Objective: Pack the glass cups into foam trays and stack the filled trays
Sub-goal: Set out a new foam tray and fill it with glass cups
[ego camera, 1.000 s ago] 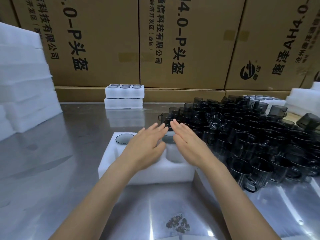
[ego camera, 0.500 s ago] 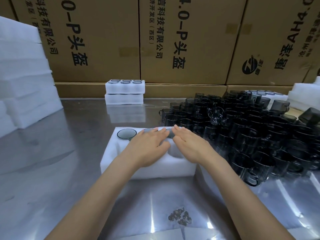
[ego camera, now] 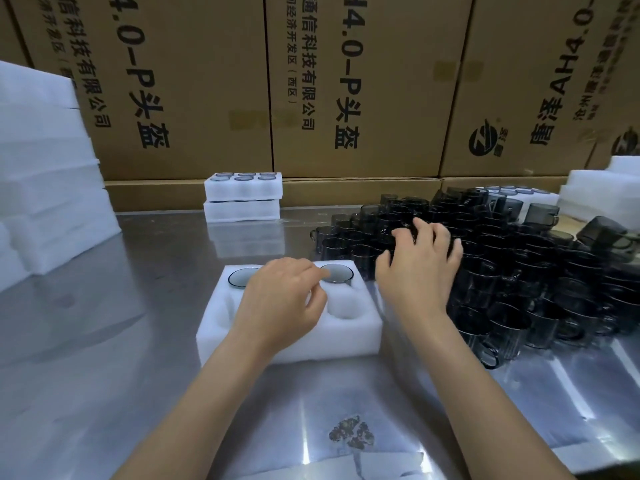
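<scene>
Fingers of the right hand (ego camera: 417, 268) are spreading loosely over the smoky cups in the pile of glass cups (ego camera: 502, 265), tips reaching down among the rims; whether they are already closing on one cup, cannot tell. Fingers of the left hand (ego camera: 282, 304) are curling loosely over the middle of the foam tray (ego camera: 289, 341), holding nothing as far as the view shows, knuckles resting just above the foam.

What has changed: half a second ago both hands were lying flat side by side on the tray's far row, pressing cups down. Now the right hand is leaving the tray and going out to the pile on the right, while the left is staying behind on the tray and drawing its fingers in. So seating is finished and a fresh pick is starting.

The tray is sitting on the metal table (ego camera: 104, 341) in front of the person. Two cups are showing in its far row, the far-left cup (ego camera: 242, 277) and the far-right cup (ego camera: 336, 273); the middle far slot is hidden by the left hand. The near-right pocket (ego camera: 343, 308) is showing empty; the other near pockets are partly covered.

Judging the task: tray roughly half filled, near row still needing cups. Two filled trays (ego camera: 242, 197) are already stacked at the back by the cardboard boxes (ego camera: 346, 81); empty foam stack (ego camera: 45, 174) is waiting at left. Next move likely needs a clean single-cup grip from a tightly packed pile, with a risk of knocking neighbours.
</scene>
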Demonstrator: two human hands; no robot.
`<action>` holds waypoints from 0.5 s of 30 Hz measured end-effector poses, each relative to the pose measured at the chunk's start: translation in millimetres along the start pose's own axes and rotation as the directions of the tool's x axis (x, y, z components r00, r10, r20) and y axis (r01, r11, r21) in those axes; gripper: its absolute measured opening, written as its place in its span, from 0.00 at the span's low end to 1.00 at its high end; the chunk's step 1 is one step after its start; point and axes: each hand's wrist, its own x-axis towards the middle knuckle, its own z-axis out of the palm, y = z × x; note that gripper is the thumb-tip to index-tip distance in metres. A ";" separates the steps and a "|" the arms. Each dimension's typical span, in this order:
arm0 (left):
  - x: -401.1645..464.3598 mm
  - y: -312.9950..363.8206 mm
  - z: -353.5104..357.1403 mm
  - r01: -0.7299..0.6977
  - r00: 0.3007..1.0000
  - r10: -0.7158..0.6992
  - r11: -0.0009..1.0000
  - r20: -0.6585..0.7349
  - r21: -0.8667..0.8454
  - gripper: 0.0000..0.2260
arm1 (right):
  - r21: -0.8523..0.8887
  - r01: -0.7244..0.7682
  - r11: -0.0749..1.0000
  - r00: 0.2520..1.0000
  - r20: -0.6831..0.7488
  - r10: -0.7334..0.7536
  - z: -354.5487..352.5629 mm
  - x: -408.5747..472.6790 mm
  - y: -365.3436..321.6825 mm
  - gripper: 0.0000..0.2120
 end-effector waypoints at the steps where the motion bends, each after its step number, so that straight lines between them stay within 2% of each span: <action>1: -0.9 0.2 -0.1 -0.006 1.000 0.006 1.000 0.002 -0.004 0.14 | -0.055 0.003 0.998 0.999 0.047 0.000 0.1 -0.5 0.8 0.16; 4: -3.6 1.5 -1.1 0.000 1.000 0.000 1.000 0.018 -0.011 0.11 | -0.137 0.008 0.991 0.995 0.100 0.006 -2.0 -0.4 2.0 0.15; 10: -9.7 3.2 -1.2 0.010 0.999 -0.010 1.000 0.033 -0.014 0.09 | -0.257 -0.101 0.961 0.951 0.260 0.169 -14.7 5.2 5.7 0.13; 15: -13.6 3.8 -1.5 0.012 1.000 -0.012 1.000 0.017 -0.010 0.08 | -0.297 -0.091 0.950 0.929 0.319 0.189 -27.1 13.6 12.6 0.10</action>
